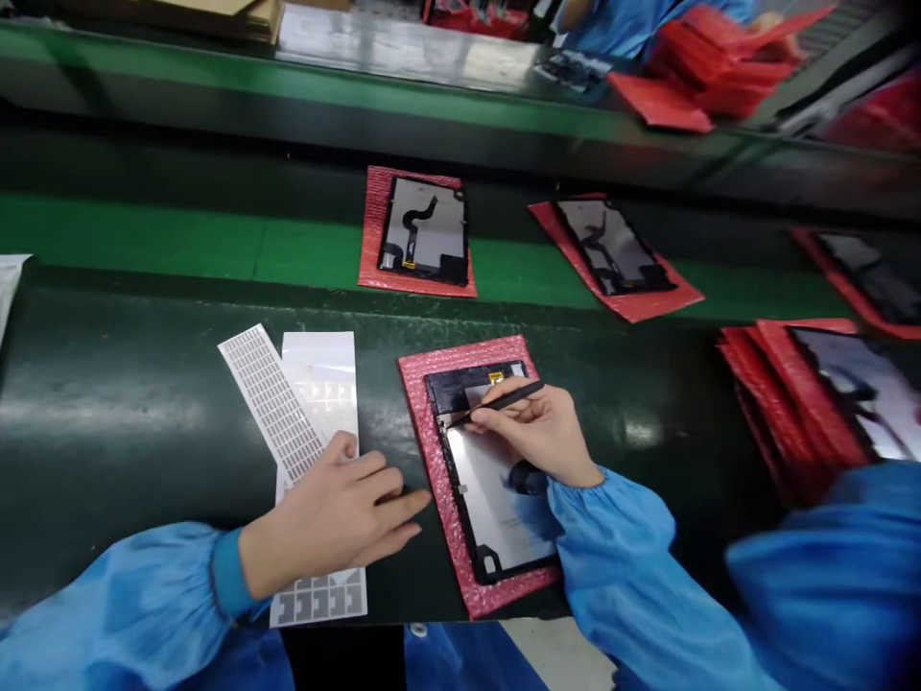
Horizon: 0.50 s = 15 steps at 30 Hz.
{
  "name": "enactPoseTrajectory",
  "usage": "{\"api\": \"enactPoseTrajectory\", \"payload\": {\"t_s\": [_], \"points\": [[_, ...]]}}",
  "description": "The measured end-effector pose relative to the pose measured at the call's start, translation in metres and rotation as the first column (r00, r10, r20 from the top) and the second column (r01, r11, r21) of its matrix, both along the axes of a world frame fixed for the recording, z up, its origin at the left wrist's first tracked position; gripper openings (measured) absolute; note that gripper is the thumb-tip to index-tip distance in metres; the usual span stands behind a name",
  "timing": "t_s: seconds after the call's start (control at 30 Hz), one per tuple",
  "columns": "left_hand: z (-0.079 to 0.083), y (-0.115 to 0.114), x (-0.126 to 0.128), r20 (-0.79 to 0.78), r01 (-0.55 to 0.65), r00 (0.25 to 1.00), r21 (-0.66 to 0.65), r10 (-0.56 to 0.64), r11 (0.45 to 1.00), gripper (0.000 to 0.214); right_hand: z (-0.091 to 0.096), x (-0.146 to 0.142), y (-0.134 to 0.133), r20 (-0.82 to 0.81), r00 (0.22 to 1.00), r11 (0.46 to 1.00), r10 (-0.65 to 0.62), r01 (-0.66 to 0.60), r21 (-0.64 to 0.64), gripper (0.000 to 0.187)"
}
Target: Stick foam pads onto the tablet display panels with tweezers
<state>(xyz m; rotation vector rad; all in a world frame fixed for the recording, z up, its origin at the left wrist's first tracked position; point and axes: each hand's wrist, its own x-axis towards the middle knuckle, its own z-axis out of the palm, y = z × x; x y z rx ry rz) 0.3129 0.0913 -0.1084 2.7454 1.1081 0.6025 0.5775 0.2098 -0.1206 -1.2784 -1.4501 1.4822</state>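
Observation:
My right hand [536, 432] grips a slim black pen-shaped tool [496, 403], its tip touching the upper left of a tablet-sized display panel [500, 509]. The panel lies face down, with a silvery back and black parts, on a pink-red foam pouch [424, 432]. My left hand [335, 513] rests with its fingers apart on a translucent label sheet [320, 374]. That sheet lies partly under a white sheet of small printed labels [270, 403]. My left fingertips are close to the pouch's left edge but do not touch it.
I work on a dark green conveyor belt [144, 403]. More panels on pink-red pouches [424, 230] lie in a row beyond it. A stack of pouches with panels [791, 403] stands at the right. A co-worker's blue sleeve [648, 19] and red pouches [720, 67] show at the far top.

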Motion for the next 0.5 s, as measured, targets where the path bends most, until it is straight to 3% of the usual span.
{"api": "enactPoseTrajectory", "payload": {"t_s": [0.17,0.27,0.5], "points": [[-0.023,0.045,0.037,0.016,0.077,0.997,0.049,-0.078,0.996,0.032,-0.011,0.001,-0.004,-0.016,1.000,0.999,0.007,-0.006,0.043,0.040],[-0.029,0.051,0.039,0.037,0.073,0.997,0.000,-0.072,0.997,0.033,-0.008,0.002,-0.005,0.024,0.999,0.995,0.028,-0.031,0.099,0.031],[-0.026,0.051,0.038,0.084,0.076,0.994,-0.064,-0.070,0.995,0.030,-0.004,0.004,-0.006,0.087,0.996,0.983,0.018,-0.033,0.183,0.024]]}}
